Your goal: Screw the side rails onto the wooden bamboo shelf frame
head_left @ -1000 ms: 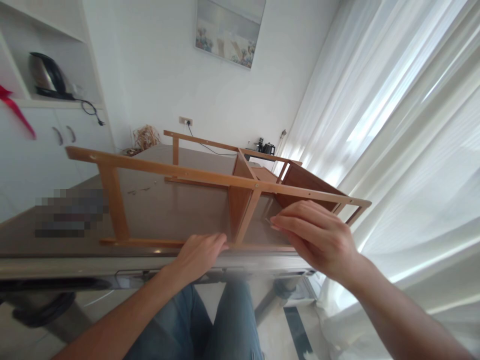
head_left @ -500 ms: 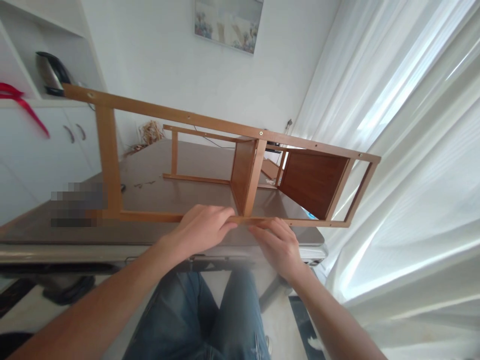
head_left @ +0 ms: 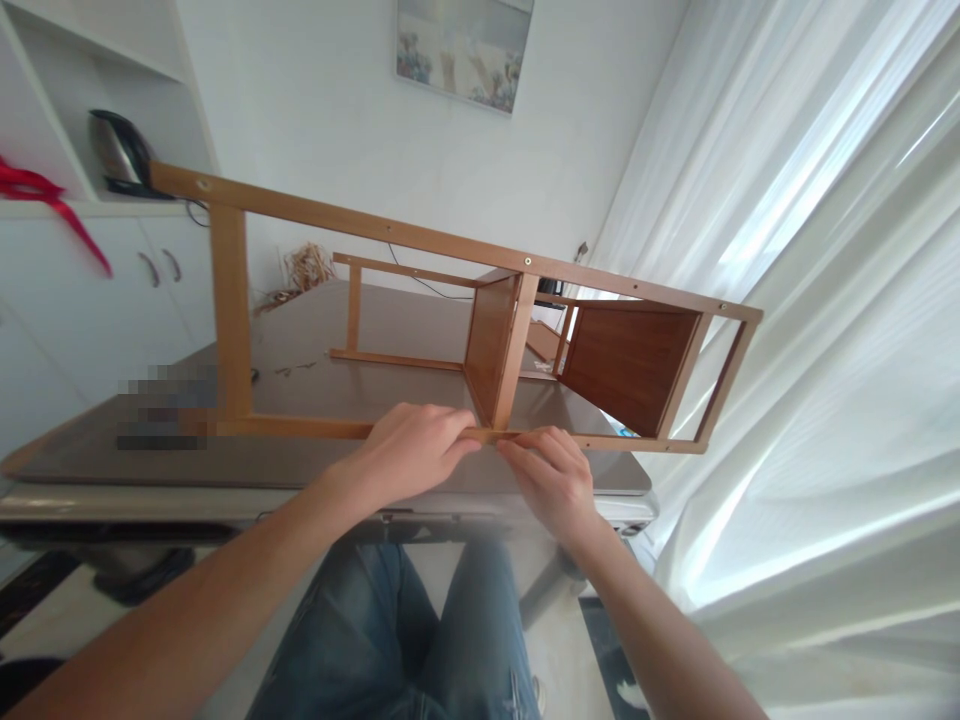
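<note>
Wooden frame [head_left: 450, 243] runs left-right on the bench [head_left: 300, 350]; left grip [head_left: 416, 455] and right grip [head_left: 555, 480] both pinch its near rail [head_left: 300, 428] midway.

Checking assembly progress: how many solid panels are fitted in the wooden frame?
2. The middle panel stands above the left hand and right hand; the right panel sits at the frame end nearest the curtain. Another may be hidden behind them.

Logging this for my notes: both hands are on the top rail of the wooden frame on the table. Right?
No. The left hand and right hand are on the bottom rail of the wooden frame, not the top one; the head view shows it.
</note>
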Motion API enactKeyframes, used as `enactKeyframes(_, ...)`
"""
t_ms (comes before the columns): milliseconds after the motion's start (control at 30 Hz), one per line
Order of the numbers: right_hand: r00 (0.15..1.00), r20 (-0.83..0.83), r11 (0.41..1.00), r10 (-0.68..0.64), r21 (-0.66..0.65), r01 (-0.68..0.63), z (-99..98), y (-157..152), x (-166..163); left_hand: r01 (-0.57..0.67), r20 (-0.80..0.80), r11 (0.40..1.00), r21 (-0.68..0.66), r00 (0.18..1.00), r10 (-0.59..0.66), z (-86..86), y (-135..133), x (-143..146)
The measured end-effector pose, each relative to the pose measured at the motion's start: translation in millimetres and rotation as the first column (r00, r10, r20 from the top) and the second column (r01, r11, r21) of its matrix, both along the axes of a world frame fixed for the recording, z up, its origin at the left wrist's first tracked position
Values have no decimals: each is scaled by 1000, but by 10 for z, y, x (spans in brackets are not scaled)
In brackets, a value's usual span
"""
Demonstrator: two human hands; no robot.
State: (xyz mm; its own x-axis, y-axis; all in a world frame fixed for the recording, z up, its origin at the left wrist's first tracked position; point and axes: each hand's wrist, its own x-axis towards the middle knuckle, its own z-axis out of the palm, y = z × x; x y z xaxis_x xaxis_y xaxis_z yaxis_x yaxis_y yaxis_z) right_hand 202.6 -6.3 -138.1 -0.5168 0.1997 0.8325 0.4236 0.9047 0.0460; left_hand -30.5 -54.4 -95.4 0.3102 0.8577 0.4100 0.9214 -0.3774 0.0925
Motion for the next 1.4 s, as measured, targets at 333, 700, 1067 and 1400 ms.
enactKeyframes(333,949,316,984,-16,172,-40,380,53,58,3,-50,1000,1,999,-3,25,-7,4)
enactKeyframes(700,865,496,957,-80,281,-73,636,42,20,-1,-29,1000,-8,1000,0,49,-18,20)
enactKeyframes(1067,942,299,977,-150,193,95,353,-55,-14,-24,-3,999,-30,1000,23,13,-16,0)
enactKeyframes(1400,963,204,975,-177,170,143,207,-118,-4,-38,1,998,-52,999,38,21,-20,38)
